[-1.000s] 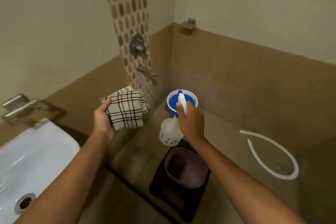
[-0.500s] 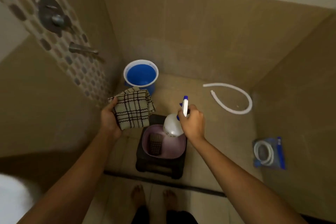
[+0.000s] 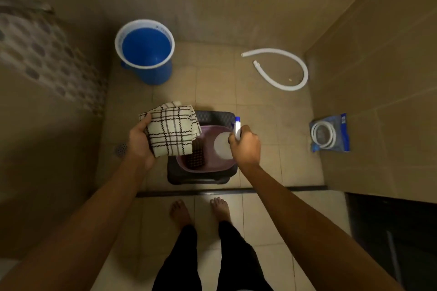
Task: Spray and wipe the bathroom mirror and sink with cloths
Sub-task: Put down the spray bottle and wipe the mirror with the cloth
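Left hand (image 3: 139,142) grips folded checked cloth (image 3: 171,130), frame centre. Right hand (image 3: 246,146) curls round white spray bottle (image 3: 223,149) (blue-tipped nozzle up), held over purple basin (image 3: 208,165) with brush (image 3: 195,157) on dark stool (image 3: 214,117). Blue bucket (image 3: 146,54) upper left; white hose (image 3: 281,69) upper right.

Arms: ours are bare to the near edge, no sleeves, watches or rings on left hand (image 3: 139,142) or right hand (image 3: 246,146).
Legs: we wear black trousers (image 3: 208,260).
Feet: we stand barefoot (image 3: 179,212).
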The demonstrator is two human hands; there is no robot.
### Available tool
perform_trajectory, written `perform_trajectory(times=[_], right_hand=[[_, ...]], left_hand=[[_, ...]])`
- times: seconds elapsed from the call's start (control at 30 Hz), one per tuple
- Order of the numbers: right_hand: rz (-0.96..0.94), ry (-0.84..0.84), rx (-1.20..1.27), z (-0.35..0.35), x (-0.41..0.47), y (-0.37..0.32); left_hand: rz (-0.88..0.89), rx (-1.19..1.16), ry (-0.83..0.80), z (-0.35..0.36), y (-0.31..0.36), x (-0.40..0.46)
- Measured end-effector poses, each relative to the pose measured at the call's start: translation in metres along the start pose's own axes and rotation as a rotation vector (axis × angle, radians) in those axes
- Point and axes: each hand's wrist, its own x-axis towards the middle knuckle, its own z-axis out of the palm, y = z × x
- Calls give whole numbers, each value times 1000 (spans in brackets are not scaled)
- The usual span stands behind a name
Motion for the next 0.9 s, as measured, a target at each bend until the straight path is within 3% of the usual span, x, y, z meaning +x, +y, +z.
perform_trajectory(times=[0.9], right_hand=[[32, -28, -61, 80, 14, 30]], left_hand=[[-60, -11, 67, -27, -40, 35]])
